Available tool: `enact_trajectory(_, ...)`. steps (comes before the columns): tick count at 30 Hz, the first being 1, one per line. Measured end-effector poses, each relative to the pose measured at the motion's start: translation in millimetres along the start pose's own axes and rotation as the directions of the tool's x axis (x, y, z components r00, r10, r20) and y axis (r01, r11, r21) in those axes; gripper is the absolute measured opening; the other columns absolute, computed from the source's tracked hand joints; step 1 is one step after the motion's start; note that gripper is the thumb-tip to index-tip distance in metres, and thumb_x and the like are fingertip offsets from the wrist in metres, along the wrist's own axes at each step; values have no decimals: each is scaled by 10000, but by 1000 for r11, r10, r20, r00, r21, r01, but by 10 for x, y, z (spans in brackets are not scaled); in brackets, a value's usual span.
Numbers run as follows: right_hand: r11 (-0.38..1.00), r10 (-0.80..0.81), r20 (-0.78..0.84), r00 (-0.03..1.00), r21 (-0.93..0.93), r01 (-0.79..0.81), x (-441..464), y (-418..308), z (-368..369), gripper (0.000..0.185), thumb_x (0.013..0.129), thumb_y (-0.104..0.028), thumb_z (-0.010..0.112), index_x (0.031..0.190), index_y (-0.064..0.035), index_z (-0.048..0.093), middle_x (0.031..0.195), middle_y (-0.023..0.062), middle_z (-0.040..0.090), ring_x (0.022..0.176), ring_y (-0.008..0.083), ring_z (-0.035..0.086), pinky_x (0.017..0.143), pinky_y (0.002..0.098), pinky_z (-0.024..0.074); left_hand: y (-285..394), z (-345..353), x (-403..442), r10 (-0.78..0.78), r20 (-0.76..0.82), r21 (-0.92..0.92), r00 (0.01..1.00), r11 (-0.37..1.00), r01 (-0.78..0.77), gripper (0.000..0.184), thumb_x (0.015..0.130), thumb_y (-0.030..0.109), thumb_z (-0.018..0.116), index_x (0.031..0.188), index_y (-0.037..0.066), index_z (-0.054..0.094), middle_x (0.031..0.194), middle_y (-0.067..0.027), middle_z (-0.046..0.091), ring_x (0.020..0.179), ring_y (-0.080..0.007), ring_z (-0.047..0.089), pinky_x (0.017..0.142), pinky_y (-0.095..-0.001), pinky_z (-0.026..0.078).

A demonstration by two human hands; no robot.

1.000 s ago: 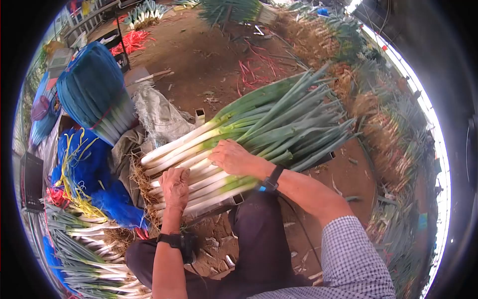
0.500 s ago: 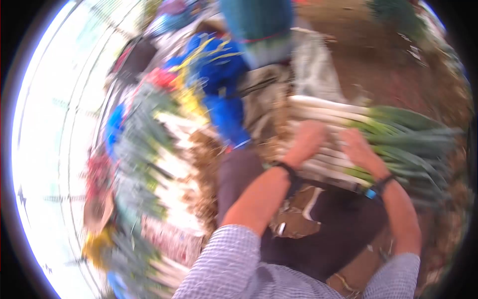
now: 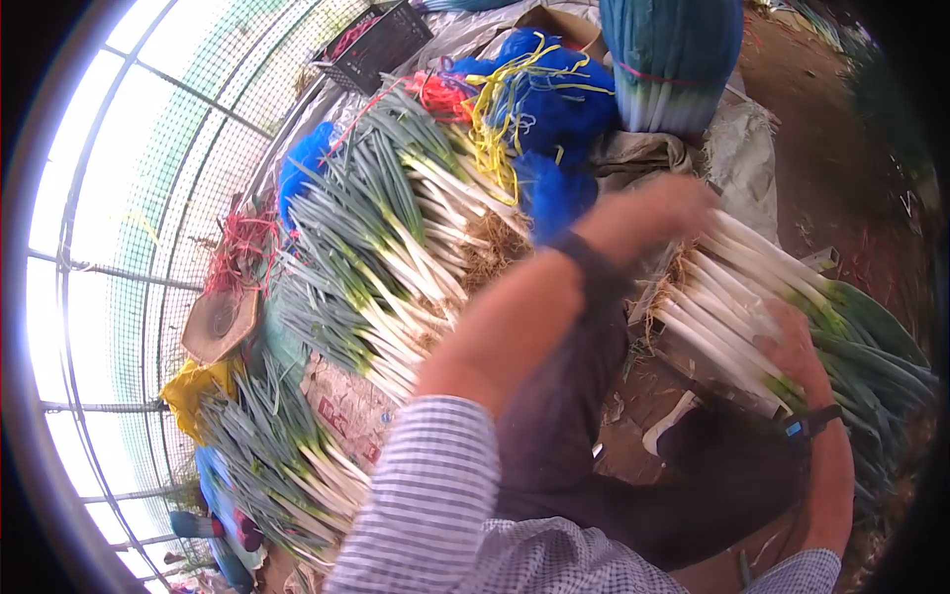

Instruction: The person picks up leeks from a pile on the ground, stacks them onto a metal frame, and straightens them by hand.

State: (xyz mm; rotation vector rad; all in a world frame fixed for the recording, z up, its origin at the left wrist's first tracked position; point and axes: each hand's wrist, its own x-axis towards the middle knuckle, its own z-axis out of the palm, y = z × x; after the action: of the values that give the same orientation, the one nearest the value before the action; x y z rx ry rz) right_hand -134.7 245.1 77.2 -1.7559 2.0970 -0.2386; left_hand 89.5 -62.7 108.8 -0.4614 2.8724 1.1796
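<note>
A bundle of long green onions (image 3: 737, 287) lies across in front of me, roots to the left and green leaves to the right. My right hand (image 3: 789, 346) rests on the white stalks near where they turn green, its fingers laid out over them. My left hand (image 3: 658, 213) is over the root end at the bundle's upper left. Motion smears its fingers, so I cannot make out whether they touch the stalks or hold anything. Dark bands circle both wrists.
More green onions (image 3: 396, 257) lie in heaps to the left. Yellow ties (image 3: 495, 124) and blue netting (image 3: 564, 99) lie beyond them. A net-wrapped bundle (image 3: 673, 59) stands at the back. A black crate (image 3: 374, 48), a hat (image 3: 220, 325) and mesh wall (image 3: 148, 267) are left.
My view has swung left, and the heaps show more sharply. My left hand has moved off the middle of the stalks to the root end. My right hand stays at the stalks.
</note>
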Motion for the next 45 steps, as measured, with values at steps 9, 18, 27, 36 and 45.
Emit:
enact_trajectory(9,1000,20,18,1000,-23,-20,-4,-53,-59,670,830,-230,722,1433,-22,519,1439,222,525,1362,372,455,1172,452,316,-2057,-119,-4788,-588,-722,-90,364,602,793,331,938,282,531,864,-15,657,919,-252,687,891,-474,646,776,-536,499)
enact_trajectory(18,993,96,181,979,-86,-82,120,-175,-205,667,854,-201,627,1467,13,472,1471,235,518,1388,357,468,1179,391,322,-1178,3691,-6581,-949,312,-851,-37,-297,432,203,918,142,592,987,-17,699,770,-100,679,602,-200,643,488,-327,476)
enact_trajectory(27,991,132,187,974,-42,-126,147,-259,-246,666,848,-156,628,1471,25,475,1460,225,531,1365,305,490,1167,366,328,-1811,3771,-6224,-977,193,-954,-91,-209,214,248,984,163,601,1108,-51,591,921,-168,670,773,-285,698,638,-378,579)
enact_trajectory(36,983,181,116,977,-17,-180,127,-290,-154,672,845,-138,639,1474,26,471,1458,212,530,1354,287,486,1167,360,318,-1947,3501,-5904,-958,193,-975,-213,-212,70,291,916,67,607,1166,-50,513,951,-185,641,721,-271,684,554,-373,561)
enact_trajectory(45,983,183,106,977,-29,-181,67,-388,-190,664,885,-211,625,1484,21,457,1468,206,518,1362,296,474,1169,361,307,-2102,3319,-5699,-971,162,-981,-175,-139,-139,209,938,199,701,1061,63,600,838,-90,608,595,-215,570,506,-340,486)
